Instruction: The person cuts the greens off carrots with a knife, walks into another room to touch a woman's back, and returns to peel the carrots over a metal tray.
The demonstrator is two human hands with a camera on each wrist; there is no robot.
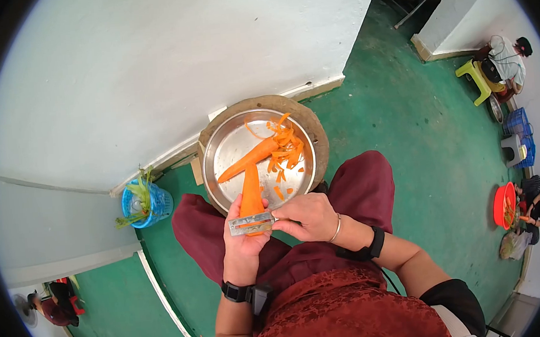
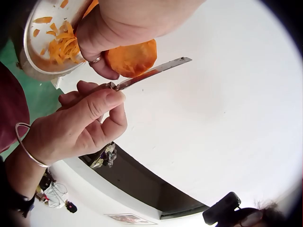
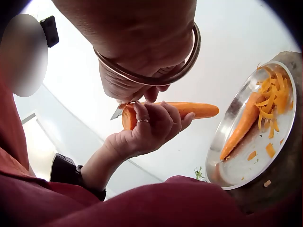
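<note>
My left hand (image 1: 242, 244) grips a peeled orange carrot (image 1: 252, 191) near its thick end, the narrow end pointing away over the basin. A metal peeler (image 1: 251, 224) is held by its handle in my right hand (image 1: 310, 217), thumb along it. Its blade lies across the carrot's thick end; in the left wrist view the blade (image 2: 173, 64) runs right beside the cut end (image 2: 131, 59). Below, a round steel basin (image 1: 228, 147) contains another carrot (image 1: 244, 161) and a heap of carrot peelings (image 1: 288, 147). A few small scraps lie on the basin's bottom.
The basin stands on a round wooden block (image 1: 319, 130) against a white wall (image 1: 150, 64). Left of my knees is a blue basket (image 1: 160, 204) with green stalks. Other people sit along the far sides, one near a red basin (image 1: 501, 205). The floor (image 1: 391, 116) is green.
</note>
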